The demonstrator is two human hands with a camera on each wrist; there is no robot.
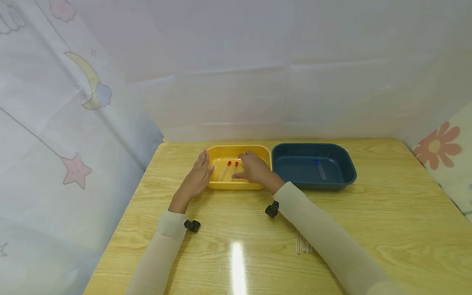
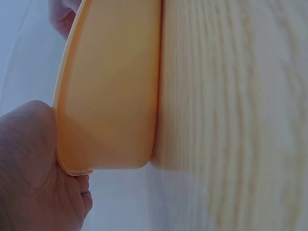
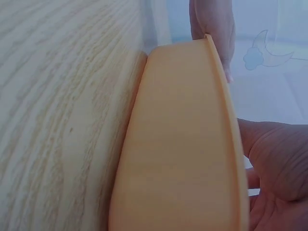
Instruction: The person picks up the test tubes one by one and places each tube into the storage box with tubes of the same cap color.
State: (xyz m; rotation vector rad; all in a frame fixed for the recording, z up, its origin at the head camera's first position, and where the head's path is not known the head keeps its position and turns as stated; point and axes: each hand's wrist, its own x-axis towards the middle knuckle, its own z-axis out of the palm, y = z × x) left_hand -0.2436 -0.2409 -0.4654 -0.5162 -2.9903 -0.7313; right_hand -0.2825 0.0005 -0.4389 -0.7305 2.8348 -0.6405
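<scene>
My left hand (image 1: 197,177) holds the left end of the yellow tub (image 1: 236,185), its thumb over the rim and its fingers along the outer wall. Inside that tub lie two thin clear tubes with red caps (image 1: 229,163). My right hand (image 1: 255,167) reaches over the tub's near right rim, thumb and fingers spread apart close to the red-capped tubes. Nothing shows between its fingers, though some are hidden. In the right wrist view the tub's wall (image 3: 173,139) hides the fingertips of the right hand (image 3: 279,168).
A dark blue tub (image 1: 313,186) stands against the yellow one on the right, with blue-capped clear tubes (image 1: 321,169) inside. Several clear tubes (image 1: 303,244) lie on the wooden table (image 1: 206,254), partly under my right forearm. A white cloth hangs behind.
</scene>
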